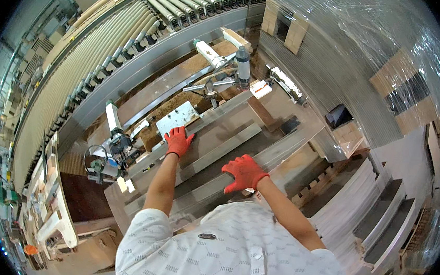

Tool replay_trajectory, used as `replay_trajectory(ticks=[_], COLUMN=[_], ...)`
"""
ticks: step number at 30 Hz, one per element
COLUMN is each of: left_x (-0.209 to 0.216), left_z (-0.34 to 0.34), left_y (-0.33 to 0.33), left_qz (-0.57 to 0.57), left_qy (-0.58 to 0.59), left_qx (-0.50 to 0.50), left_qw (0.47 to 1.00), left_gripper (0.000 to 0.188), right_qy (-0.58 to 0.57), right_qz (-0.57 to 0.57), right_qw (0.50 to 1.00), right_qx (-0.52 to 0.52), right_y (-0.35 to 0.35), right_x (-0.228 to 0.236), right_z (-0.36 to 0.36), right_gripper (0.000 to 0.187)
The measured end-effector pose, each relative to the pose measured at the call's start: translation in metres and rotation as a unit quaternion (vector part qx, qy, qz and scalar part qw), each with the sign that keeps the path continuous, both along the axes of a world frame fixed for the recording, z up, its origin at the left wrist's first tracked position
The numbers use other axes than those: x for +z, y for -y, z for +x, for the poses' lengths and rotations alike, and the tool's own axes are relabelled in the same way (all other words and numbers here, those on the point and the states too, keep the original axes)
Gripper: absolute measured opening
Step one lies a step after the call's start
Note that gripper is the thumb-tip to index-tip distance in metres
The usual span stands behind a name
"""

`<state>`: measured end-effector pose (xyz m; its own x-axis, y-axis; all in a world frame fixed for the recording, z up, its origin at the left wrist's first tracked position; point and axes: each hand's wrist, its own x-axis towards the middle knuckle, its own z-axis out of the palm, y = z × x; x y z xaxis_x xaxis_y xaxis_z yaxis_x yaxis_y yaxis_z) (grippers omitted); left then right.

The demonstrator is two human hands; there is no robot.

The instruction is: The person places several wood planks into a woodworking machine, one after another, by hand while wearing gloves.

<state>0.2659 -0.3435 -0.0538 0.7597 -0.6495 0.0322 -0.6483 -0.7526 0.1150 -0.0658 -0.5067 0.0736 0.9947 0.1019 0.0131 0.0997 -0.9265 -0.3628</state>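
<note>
Both of my hands wear red gloves. My left hand (179,141) is stretched forward with its fingers spread, the tips at the near edge of a pale metal plate (178,117) that is speckled with dust. Whether it presses on the plate or only hovers there, I cannot tell. My right hand (244,173) is over the long grey rails (222,145) of the machine bed, thumb apart from the fingers and nothing visible in it. Beyond the plate, a grey cylinder (242,66) stands upright among metal arms and clamps.
A roller conveyor (101,56) curves along the far left. Film-wrapped stacked sheets (337,53) rise at the right. Clamp hardware with a hose (116,154) sits left of my left hand. Sawdust (179,97) covers parts of the machine. Stacked pale boards (351,193) lie right of my right arm.
</note>
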Motion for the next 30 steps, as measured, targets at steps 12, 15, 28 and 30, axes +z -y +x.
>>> replay_trajectory(ticks=[12, 15, 28, 30], left_x=[0.019, 0.017, 0.012, -0.012], left_z=[0.023, 0.02, 0.025, 0.027], left_y=[0.023, 0.024, 0.023, 0.0], left_qz=[0.178, 0.162, 0.167, 0.123], left_qy=[-0.167, -0.163, -0.178, -0.097], left_qx=[0.063, 0.076, 0.052, 0.08], left_qw=[0.968, 0.97, 0.968, 0.984], left_gripper=[0.091, 0.095, 0.101, 0.101], right_qy=[-0.029, -0.016, -0.043, -0.017], right_qz=[-0.028, -0.043, -0.073, -0.056], right_qw=[0.999, 0.999, 0.996, 0.997], right_qx=[0.024, 0.021, 0.032, 0.051], right_y=[-0.002, -0.001, -0.005, -0.012], right_x=[-0.013, -0.015, 0.005, 0.004], right_z=[0.003, 0.001, 0.009, 0.012], right_gripper=[0.06, 0.059, 0.056, 0.058])
